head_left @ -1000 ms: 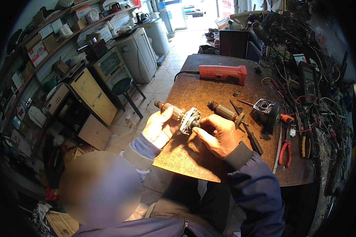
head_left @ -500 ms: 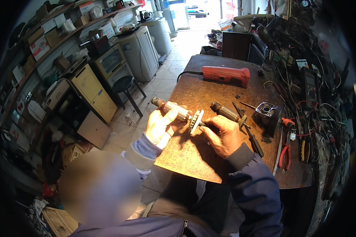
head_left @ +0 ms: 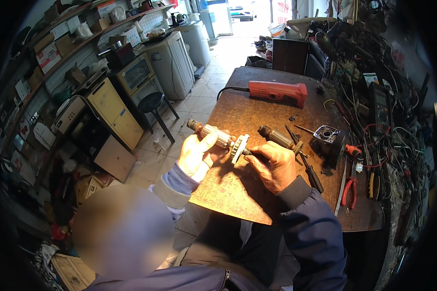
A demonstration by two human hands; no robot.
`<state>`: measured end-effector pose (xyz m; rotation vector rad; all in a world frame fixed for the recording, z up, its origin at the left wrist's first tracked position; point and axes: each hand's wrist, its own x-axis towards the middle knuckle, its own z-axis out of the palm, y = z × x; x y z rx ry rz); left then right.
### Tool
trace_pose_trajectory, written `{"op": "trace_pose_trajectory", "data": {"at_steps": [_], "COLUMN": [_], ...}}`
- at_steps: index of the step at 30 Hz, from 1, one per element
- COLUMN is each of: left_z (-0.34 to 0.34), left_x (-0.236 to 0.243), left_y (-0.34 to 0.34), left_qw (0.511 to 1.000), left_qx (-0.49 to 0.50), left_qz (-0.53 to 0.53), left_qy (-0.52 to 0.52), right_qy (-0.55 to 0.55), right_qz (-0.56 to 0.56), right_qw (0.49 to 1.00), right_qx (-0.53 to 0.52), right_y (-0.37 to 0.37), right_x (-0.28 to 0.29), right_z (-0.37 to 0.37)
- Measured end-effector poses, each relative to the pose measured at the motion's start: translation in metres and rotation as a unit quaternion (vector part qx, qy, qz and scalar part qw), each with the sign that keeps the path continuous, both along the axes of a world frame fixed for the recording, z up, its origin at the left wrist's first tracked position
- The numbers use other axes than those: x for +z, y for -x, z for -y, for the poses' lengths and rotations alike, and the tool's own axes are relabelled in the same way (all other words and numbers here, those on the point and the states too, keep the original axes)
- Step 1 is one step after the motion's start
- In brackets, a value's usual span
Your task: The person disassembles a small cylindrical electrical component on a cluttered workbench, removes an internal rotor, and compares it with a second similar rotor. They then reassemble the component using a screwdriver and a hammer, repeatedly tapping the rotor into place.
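My left hand is closed around a motor armature, its copper commutator end pointing up to the left. On the armature's shaft sits a pale toothed fan disc. Thumb and fingers of my right hand pinch the dark shaft end just right of the disc. A second, darker armature lies on the table beyond my right hand, with a brass-coloured gear at its near end. By that gear lies a black-handled screwdriver.
A red power tool body with a black cord lies across the far part of the wooden table. To the right are a metal gear housing, red-handled pliers, a multimeter and tangled cables. A black stool stands left.
The fan disc has tilted slightly between my hands. Both hands keep nearly the same place and grip.
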<state>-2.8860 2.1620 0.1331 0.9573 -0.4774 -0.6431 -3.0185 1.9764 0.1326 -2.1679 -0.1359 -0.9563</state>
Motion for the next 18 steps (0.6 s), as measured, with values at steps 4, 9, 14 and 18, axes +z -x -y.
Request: {"op": "trace_pose_trajectory", "data": {"at_steps": [4, 9, 14, 18], "left_z": [0.0, 0.002, 0.002, 0.001], "left_x": [-0.003, -0.004, 0.007, 0.004], "left_y": [-0.002, -0.001, 0.007, 0.007], "left_qw": [1.0, 1.0, 0.998, 0.996], "left_qx": [-0.002, 0.009, 0.008, 0.005], "left_qz": [-0.005, 0.019, 0.069, 0.091], "left_qy": [0.007, 0.0, -0.013, -0.005], "right_qy": [-0.01, -0.018, -0.043, -0.029], "right_qz": [-0.006, -0.019, -0.057, -0.063], "right_qw": [1.0, 1.0, 0.997, 0.997], "right_qx": [0.006, 0.008, 0.019, 0.019], "right_y": [0.001, -0.002, -0.002, -0.005], "right_x": [0.001, -0.005, -0.004, -0.007], "right_z": [-0.001, 0.001, 0.0, 0.0]}}
